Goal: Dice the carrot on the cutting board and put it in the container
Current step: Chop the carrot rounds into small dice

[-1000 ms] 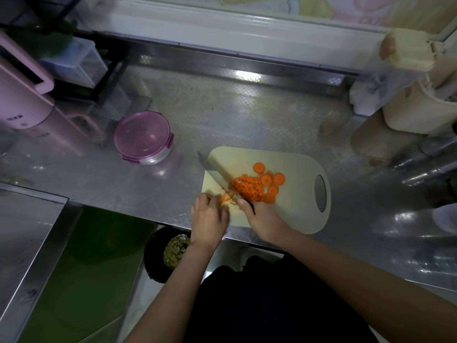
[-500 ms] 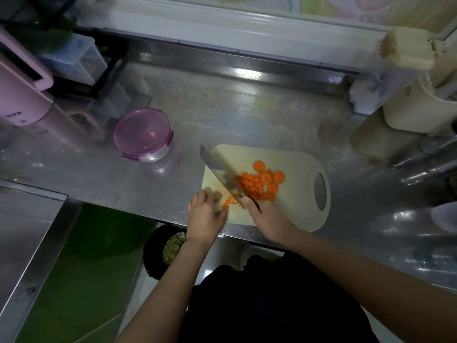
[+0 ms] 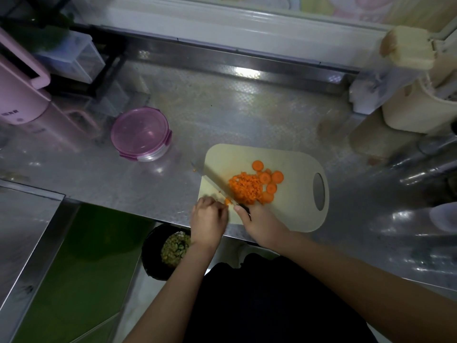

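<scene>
Our right hand (image 3: 262,226) grips the knife (image 3: 215,180) by its dark handle, blade angled toward the upper left, down on the cutting board (image 3: 291,209). Our left hand (image 3: 209,219) curls in, fingertips pinning a small carrot bit (image 3: 227,201) against the blade. Right of the blade sits the diced pile (image 3: 246,188), with round slices (image 3: 265,178) just beyond. The pink-lidded container (image 3: 141,133) stands closed, well apart at left on the steel counter (image 3: 247,115).
</scene>
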